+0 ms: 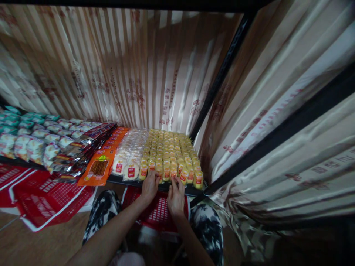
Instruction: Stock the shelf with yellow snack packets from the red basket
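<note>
A: What lies on the shelf (pixel 116 180), starting at the left?

B: At the far left, green packets (pixel 16 122), with pale packets (pixel 27 146) in front of them. Next come dark foil packets (pixel 80 147), overlapping in a slanted row, then orange packets (pixel 102 162), the front one hanging over the shelf's edge.

A: And towards the middle?

B: White round packets (pixel 130 155) with red labels, and just beside them a broad block of yellow packets (pixel 172 155), standing in tight rows up to the black post (pixel 222 74) at the right corner.

A: Where are the hands?

B: Both are at the front row of the yellow packets. The left hand (pixel 149 186) rests on the shelf's edge, its fingers (pixel 151 175) close together and bent onto the row's left end. The right hand (pixel 176 195) is just beside it, fingers (pixel 175 181) narrow, tips touching a packet.

A: Does either hand clasp a packet?

B: I cannot tell; the fingertips are too small and dim.

A: What is below?

B: A red basket (pixel 158 214) sits under the hands, between knees in camouflage trousers (pixel 102 212). Another red crate (pixel 50 199) lies further left on the wooden floor (pixel 36 236).

A: And behind?

B: A striped, shiny curtain (pixel 124 74) hangs behind the shelf and runs around its right side.
</note>
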`<action>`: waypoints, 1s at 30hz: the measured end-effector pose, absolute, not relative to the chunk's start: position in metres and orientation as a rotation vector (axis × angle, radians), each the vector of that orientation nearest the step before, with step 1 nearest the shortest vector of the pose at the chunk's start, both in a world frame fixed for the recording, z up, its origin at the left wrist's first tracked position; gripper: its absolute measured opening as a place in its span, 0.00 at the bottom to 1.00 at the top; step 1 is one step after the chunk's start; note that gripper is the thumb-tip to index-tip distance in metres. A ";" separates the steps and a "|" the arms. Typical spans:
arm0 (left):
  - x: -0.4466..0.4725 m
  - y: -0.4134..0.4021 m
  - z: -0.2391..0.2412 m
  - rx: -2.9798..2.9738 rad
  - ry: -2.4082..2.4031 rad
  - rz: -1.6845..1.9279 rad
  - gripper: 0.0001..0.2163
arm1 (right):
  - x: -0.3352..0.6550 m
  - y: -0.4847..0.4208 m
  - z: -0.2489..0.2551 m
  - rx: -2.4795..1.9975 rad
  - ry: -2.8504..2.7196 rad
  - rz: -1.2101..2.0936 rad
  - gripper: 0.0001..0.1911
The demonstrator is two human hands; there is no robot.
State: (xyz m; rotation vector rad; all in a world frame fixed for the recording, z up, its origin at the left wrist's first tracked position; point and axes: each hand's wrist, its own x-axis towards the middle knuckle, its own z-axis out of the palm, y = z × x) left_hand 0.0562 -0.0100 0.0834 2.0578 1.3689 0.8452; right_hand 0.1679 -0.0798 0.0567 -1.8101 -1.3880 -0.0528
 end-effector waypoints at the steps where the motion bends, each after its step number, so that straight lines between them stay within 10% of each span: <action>1: 0.056 -0.010 0.083 2.061 1.373 0.841 0.04 | 0.169 -0.078 0.058 -1.804 -1.395 -0.057 0.20; 30: 0.056 -0.014 0.078 2.184 1.416 0.787 0.04 | 0.175 -0.063 0.076 -1.840 -1.579 -0.267 0.14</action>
